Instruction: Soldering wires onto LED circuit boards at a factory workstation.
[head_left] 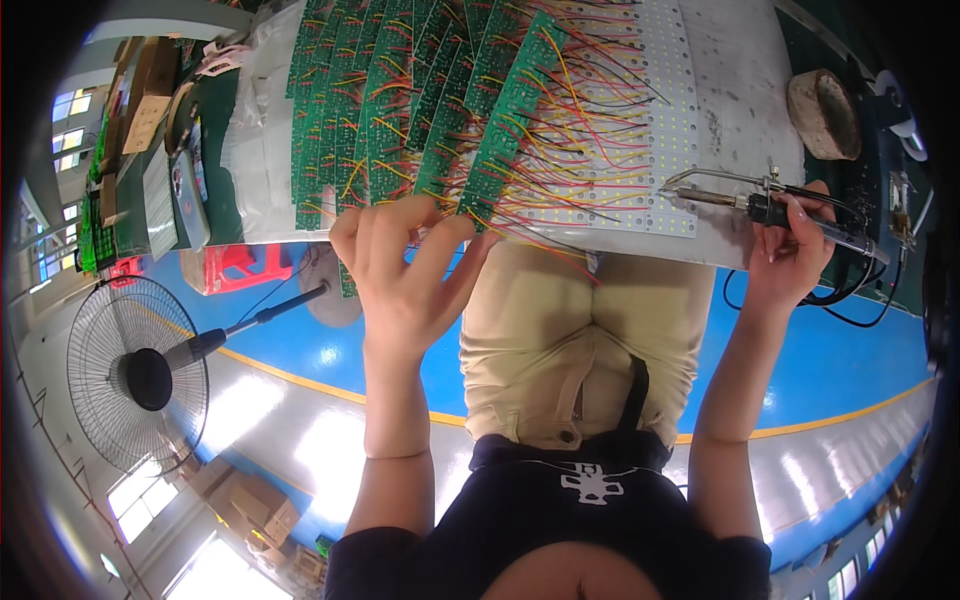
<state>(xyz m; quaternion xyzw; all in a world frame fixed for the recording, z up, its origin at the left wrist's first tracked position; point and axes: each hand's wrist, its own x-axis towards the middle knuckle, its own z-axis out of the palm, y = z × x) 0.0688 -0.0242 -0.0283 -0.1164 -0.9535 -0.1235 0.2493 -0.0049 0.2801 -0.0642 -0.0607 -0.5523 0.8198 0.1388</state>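
Note:
My left hand (405,265) is at the near edge of the bench, its thumb and forefinger pinched on the near end of a long green circuit board (510,125). This board lies slanted over other green circuit boards (385,100), with red, yellow and black wires (590,150) trailing off to the right. My right hand (795,245) is closed round the handle of a soldering iron (712,197). A thin curved metal tube runs along the iron, and the tip points left, above the white panel with rows of small yellowish dots (672,130).
A round, worn, bowl-like block (825,115) stands at the far right of the bench. Black cable (865,320) loops below my right hand. To the left are a standing fan (145,378), a red stool (250,268) and cardboard boxes (150,95).

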